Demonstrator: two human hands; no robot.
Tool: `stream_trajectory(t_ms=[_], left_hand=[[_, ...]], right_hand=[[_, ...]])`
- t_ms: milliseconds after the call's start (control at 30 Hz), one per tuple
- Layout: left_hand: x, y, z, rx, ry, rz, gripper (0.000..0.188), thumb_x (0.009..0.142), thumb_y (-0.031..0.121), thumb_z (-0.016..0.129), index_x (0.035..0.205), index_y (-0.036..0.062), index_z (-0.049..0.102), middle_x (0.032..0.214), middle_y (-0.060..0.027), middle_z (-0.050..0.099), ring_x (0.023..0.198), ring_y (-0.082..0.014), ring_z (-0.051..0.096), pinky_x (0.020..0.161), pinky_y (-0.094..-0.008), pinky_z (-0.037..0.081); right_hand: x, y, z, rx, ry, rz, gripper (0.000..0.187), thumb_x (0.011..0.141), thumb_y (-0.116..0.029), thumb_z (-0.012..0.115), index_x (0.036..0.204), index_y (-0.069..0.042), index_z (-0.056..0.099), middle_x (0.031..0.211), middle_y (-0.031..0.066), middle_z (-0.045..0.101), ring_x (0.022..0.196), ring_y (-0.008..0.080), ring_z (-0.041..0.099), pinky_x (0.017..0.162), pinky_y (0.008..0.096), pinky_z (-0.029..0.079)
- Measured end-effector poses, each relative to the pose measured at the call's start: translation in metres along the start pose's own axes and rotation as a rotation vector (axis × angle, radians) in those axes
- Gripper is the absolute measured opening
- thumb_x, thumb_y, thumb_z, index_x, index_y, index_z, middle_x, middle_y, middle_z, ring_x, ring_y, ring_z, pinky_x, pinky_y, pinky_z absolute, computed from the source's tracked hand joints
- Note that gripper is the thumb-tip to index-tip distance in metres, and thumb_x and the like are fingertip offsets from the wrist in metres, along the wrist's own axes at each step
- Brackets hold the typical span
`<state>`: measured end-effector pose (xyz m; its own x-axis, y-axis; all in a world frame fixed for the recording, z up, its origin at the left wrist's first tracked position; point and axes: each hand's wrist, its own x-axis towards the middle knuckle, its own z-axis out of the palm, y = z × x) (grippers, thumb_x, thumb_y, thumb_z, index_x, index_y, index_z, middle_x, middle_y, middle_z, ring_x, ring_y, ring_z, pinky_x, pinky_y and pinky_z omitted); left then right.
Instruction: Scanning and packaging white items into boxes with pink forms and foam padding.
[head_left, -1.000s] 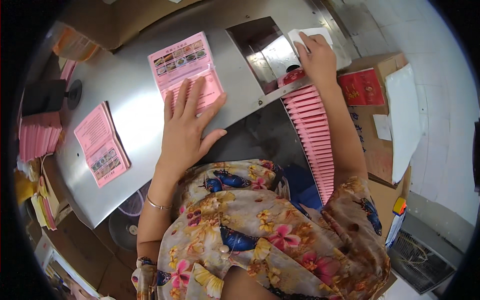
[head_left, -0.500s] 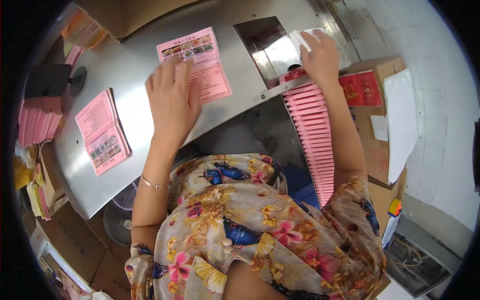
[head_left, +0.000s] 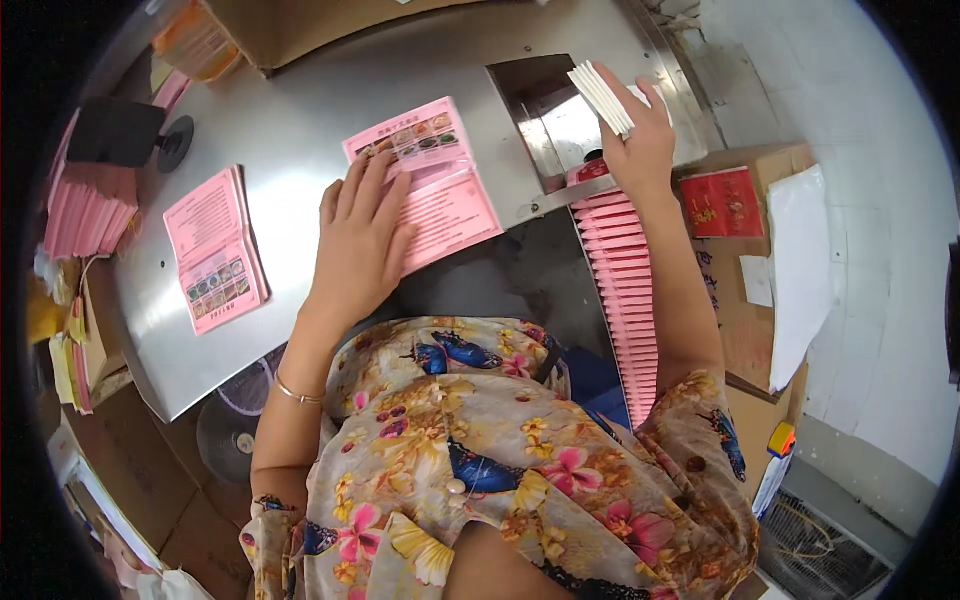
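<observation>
My left hand (head_left: 362, 240) lies with fingers spread on a pink printed paper wrapper (head_left: 450, 205), which has food pictures along its far part. The wrapper's near corner reaches the metal table's front edge. In my right hand (head_left: 640, 140) is a stack of folded white paper tissues (head_left: 600, 98), pinched with its layered edges showing. It is held above a rectangular opening (head_left: 535, 100) in the tabletop. Below that opening, a long row of pink packets (head_left: 625, 300) runs down toward my lap.
A pile of similar pink wrappers (head_left: 215, 250) lies on the table (head_left: 290, 200) at left. Farther left are a black stand (head_left: 115, 132) and stacked pink packets (head_left: 90, 210). A cardboard box (head_left: 745, 300) with a red packet (head_left: 720, 203) stands at right.
My left hand has slid the pink wrapper nearer, to the table's front edge. My right hand has raised the tissue stack and turned it so its layered edges show.
</observation>
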<state>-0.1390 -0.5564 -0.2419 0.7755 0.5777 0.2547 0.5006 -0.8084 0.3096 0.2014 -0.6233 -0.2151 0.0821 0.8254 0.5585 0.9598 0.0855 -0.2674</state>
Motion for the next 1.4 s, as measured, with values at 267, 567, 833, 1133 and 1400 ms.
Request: stream_trajectory(t_ms=[267,567,833,1133,1400], left_hand=[[0.033,0.013,0.019,-0.066,0.108,0.018,0.076,0.071,0.037,0.079,0.136,0.0074,0.053,0.143,-0.0149,0.049,0.133,-0.0342,0.044,0.106,-0.0533,0.033],[0.036,0.018,0.032,-0.111,0.194,0.001,0.081,0.072,0.043,0.08,0.14,0.0112,0.052,0.139,-0.015,0.053,0.131,-0.0334,0.048,0.105,-0.0538,0.034],[0.036,0.015,0.029,-0.156,0.299,-0.018,0.083,0.078,0.029,0.078,0.149,0.0093,0.041,0.148,-0.0172,0.044,0.13,-0.0337,0.048,0.106,-0.0518,0.035],[0.036,0.013,0.031,-0.311,0.266,0.037,0.039,0.08,0.014,0.072,0.116,0.0015,0.065,0.122,-0.0162,0.061,0.113,-0.0333,0.058,0.101,-0.0446,0.04],[0.034,0.015,0.027,-0.293,0.235,0.077,0.038,0.079,0.011,0.073,0.115,0.0011,0.065,0.12,-0.0159,0.061,0.112,-0.0331,0.058,0.101,-0.0442,0.04]], right_hand=[[-0.014,-0.091,0.043,0.292,-0.17,-0.462,0.038,0.075,-0.006,0.07,0.112,-0.011,0.073,0.112,0.0077,0.072,0.106,0.0227,0.069,0.104,0.0484,0.046],[0.0,-0.09,0.068,-0.075,-0.347,-0.366,0.044,0.078,-0.01,0.065,0.122,-0.014,0.067,0.127,0.0102,0.063,0.122,0.0234,0.058,0.114,0.0537,0.03],[0.017,-0.042,0.087,-0.099,-0.557,-0.21,0.027,0.087,-0.008,0.052,0.11,-0.006,0.066,0.113,0.0152,0.067,0.116,0.0316,0.059,0.111,0.0525,0.034],[0.004,-0.027,0.034,-0.211,-0.726,0.167,0.021,0.092,-0.018,0.051,0.099,-0.008,0.067,0.091,0.0178,0.07,0.089,0.0348,0.068,0.08,0.0466,0.053],[-0.057,-0.062,-0.022,0.048,-0.251,-0.008,0.032,0.087,-0.008,0.056,0.117,-0.003,0.065,0.112,0.0137,0.07,0.098,0.033,0.067,0.087,0.042,0.053]])
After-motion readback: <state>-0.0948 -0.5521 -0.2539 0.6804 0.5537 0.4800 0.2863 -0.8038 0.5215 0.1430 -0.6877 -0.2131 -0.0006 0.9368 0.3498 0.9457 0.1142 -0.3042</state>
